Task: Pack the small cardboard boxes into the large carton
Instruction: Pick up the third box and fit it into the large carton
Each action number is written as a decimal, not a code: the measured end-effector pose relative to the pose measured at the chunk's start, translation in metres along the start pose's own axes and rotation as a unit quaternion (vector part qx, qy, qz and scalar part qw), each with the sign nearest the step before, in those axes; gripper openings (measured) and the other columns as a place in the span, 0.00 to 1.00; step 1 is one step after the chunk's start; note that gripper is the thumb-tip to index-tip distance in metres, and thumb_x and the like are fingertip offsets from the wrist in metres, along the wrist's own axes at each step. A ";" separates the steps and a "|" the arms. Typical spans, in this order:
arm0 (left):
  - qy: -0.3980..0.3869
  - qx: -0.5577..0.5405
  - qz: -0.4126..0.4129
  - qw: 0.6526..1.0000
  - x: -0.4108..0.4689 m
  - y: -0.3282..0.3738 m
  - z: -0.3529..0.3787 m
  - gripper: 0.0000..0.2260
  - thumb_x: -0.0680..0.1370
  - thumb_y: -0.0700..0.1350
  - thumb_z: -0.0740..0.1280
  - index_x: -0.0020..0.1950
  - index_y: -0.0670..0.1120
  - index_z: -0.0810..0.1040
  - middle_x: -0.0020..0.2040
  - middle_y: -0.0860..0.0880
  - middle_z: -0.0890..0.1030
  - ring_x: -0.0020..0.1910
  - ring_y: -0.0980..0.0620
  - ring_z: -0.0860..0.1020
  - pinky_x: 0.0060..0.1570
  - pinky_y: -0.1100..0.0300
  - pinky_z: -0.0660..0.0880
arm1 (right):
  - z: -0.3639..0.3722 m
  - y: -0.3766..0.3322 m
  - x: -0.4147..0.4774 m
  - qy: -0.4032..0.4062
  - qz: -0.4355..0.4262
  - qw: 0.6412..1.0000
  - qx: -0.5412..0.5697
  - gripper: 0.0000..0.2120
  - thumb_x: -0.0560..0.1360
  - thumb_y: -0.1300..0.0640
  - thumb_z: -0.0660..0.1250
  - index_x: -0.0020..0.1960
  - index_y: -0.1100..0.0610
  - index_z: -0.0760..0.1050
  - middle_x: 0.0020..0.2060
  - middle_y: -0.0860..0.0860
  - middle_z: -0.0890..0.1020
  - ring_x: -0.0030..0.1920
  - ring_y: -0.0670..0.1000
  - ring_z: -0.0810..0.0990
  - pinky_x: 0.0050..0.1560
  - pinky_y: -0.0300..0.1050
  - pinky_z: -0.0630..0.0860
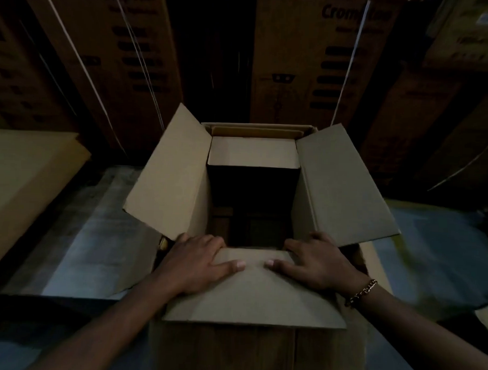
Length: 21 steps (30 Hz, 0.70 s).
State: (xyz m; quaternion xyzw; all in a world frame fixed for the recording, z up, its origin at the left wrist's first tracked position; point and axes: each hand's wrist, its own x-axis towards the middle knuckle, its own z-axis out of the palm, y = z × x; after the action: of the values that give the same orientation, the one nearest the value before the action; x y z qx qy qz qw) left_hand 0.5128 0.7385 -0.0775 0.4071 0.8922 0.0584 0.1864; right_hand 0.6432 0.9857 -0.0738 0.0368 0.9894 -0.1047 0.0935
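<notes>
The large brown carton (345,185) stands open in front of me, its side flaps spread left and right and the far flap folded inward. Both of my hands rest on the near flap (254,293). My left hand (198,262) lies flat on its left corner, fingers over the edge toward the opening. My right hand (317,263), with a chain bracelet at the wrist, presses the right corner the same way. The inside of the carton is dark; dim box-like shapes (252,224) show at the bottom, too dark to tell apart.
Tall printed cartons with white straps are stacked behind, at the left (109,55) and the right (324,63). A flat cardboard sheet (24,182) lies at the left. The floor around is covered with pale plastic sheeting (83,248).
</notes>
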 end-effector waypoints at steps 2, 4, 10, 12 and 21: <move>-0.062 -0.022 -0.008 0.998 0.009 -0.001 -0.006 0.35 0.70 0.79 0.43 0.59 0.57 0.73 0.57 0.55 0.77 0.54 0.54 0.75 0.60 0.51 0.68 | -0.009 -0.002 0.009 -0.084 0.029 0.996 0.025 0.35 0.70 0.20 0.40 0.43 0.46 0.72 0.35 0.44 0.77 0.39 0.47 0.75 0.57 0.51 0.69; -0.101 -0.024 -0.015 0.994 0.027 0.001 -0.014 0.38 0.69 0.80 0.44 0.60 0.55 0.75 0.57 0.52 0.78 0.54 0.52 0.77 0.56 0.51 0.73 | -0.020 -0.004 0.028 -0.185 0.063 0.980 0.034 0.36 0.72 0.22 0.43 0.51 0.46 0.77 0.48 0.49 0.82 0.47 0.50 0.78 0.57 0.49 0.72; -0.142 0.008 -0.031 0.989 0.126 0.000 -0.025 0.35 0.76 0.67 0.63 0.75 0.47 0.66 0.72 0.41 0.70 0.69 0.41 0.71 0.64 0.55 0.70 | -0.044 0.007 0.118 -0.203 0.079 0.975 0.049 0.32 0.77 0.31 0.58 0.72 0.52 0.69 0.68 0.55 0.76 0.63 0.56 0.76 0.61 0.44 0.71; -0.131 0.001 -0.063 0.989 0.161 -0.008 -0.024 0.37 0.76 0.66 0.64 0.79 0.48 0.60 0.76 0.39 0.65 0.73 0.39 0.66 0.69 0.52 0.67 | -0.042 0.019 0.153 -0.163 0.100 0.980 0.055 0.36 0.77 0.32 0.59 0.77 0.54 0.62 0.73 0.57 0.70 0.70 0.58 0.72 0.65 0.45 0.68; 0.014 -0.183 -0.192 0.964 0.226 -0.042 -0.023 0.38 0.80 0.57 0.64 0.82 0.44 0.48 0.81 0.38 0.54 0.78 0.37 0.57 0.75 0.49 0.59 | 0.007 0.056 0.210 -0.095 0.221 0.969 0.056 0.42 0.77 0.32 0.56 0.81 0.54 0.47 0.80 0.58 0.55 0.78 0.62 0.56 0.75 0.58 0.56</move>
State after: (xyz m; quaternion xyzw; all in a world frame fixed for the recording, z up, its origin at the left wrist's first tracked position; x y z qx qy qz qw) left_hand 0.3394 0.8806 -0.1316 0.1866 0.9301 0.1900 0.2529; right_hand 0.4435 1.0497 -0.1325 0.2492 0.9361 -0.1397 0.2054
